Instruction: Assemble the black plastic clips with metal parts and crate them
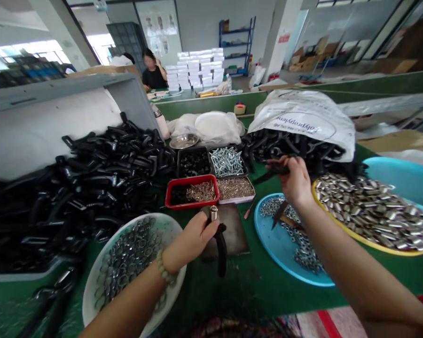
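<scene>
My left hand (192, 239) is closed on a black plastic handle (220, 246) with a small metal sleeve (214, 212) standing on its top end, held over a dark pad (234, 227). My right hand (296, 180) reaches forward and is closed on another black handle piece (270, 174) at the edge of the pile of black parts (292, 145) spilling from a white sack (303, 119).
A big heap of black handles (91, 173) fills the left. A white bowl of rings (127, 258), a blue plate of nuts (289, 234), a yellow plate of metal sleeves (370, 211), a red tray (192, 191) and trays of screws (227, 162) surround the pad. A person sits at the far table.
</scene>
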The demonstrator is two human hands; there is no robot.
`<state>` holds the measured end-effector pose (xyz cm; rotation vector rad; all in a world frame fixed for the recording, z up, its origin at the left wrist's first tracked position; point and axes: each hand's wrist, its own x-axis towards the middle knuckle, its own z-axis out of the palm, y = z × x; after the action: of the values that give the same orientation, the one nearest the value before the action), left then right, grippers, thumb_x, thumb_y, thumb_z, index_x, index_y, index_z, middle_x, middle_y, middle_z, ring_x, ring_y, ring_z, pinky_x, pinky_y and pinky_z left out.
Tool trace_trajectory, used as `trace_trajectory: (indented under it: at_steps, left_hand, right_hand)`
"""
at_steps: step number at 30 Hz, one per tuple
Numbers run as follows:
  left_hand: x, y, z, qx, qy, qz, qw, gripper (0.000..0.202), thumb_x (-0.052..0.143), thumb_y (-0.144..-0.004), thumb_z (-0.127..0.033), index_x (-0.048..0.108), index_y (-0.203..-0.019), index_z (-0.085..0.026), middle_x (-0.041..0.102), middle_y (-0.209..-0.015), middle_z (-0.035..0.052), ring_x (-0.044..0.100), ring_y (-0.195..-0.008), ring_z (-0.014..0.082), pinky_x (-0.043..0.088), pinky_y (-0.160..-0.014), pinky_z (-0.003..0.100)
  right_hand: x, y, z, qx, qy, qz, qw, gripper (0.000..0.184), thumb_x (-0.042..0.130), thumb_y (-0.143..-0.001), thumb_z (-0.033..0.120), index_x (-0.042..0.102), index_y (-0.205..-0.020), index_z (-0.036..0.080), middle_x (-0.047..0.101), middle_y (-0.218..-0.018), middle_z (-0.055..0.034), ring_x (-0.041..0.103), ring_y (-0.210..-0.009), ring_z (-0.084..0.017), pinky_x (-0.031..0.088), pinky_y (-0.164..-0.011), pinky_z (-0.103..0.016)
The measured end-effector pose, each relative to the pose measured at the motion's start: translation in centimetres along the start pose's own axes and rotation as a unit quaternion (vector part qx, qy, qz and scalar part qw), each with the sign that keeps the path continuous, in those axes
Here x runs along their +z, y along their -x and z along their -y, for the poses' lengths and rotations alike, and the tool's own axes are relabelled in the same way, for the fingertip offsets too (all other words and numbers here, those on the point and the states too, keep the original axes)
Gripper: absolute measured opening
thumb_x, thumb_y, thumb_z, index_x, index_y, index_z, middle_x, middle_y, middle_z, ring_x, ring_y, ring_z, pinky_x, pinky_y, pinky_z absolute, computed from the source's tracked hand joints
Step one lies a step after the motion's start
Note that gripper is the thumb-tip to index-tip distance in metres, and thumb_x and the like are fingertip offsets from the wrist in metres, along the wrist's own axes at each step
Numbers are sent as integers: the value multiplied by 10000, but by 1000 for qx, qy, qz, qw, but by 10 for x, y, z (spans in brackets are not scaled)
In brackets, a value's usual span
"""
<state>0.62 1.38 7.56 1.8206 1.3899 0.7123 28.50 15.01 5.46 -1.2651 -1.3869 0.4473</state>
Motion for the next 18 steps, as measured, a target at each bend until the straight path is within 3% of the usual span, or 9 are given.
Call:
trace_trajectory:
  at_steps: [1,3,5,7,10,18]
  left_hand:
    - [1,1,0,0,-1,15,1000,284,396,-913,-403,520,-793,-178,566,-775,15,508,-724,157,428,-698,279]
    - [3,4,-2,4,7,40,999,294,416,-905,-424,538,-805,-176,580,-780,15,523,-729,161,431,-711,284]
    - [3,9,-5,11,24,55,998,288,424,-903,-422,567,-866,-175,610,-822,25,549,-765,173,439,-747,293]
    - [4,15,-6,14,34,60,998,284,429,-902,-412,581,-942,-176,634,-876,39,569,-820,189,444,-789,309]
    - [6,22,-5,21,30,58,998,287,436,-897,-409,580,-998,-182,649,-943,56,581,-873,204,447,-819,326]
    - [-1,30,3,52,-117,50,991,320,428,-898,-429,611,-865,-169,643,-816,59,583,-737,186,435,-695,291]
  right_hand:
    - [2,29,17,67,-92,75,991,346,306,-914,520,487,-1020,244,582,-984,-98,615,-881,-233,501,-687,-368]
    - [5,83,50,173,-203,243,933,335,430,-863,566,495,-937,245,590,-933,-64,629,-783,-211,514,-620,-340]
    - [9,122,75,236,-231,333,883,374,449,-843,600,496,-870,230,582,-846,-33,616,-636,-164,508,-532,-299]
    - [15,143,90,273,-224,352,867,414,424,-842,625,484,-813,216,540,-746,2,555,-483,-116,462,-408,-254]
    - [22,147,100,282,-203,338,875,435,433,-834,625,465,-724,206,447,-627,39,462,-400,-88,383,-309,-221]
    - [29,141,114,176,-118,365,907,414,407,-882,529,463,-636,200,434,-592,24,417,-525,-105,334,-445,-232]
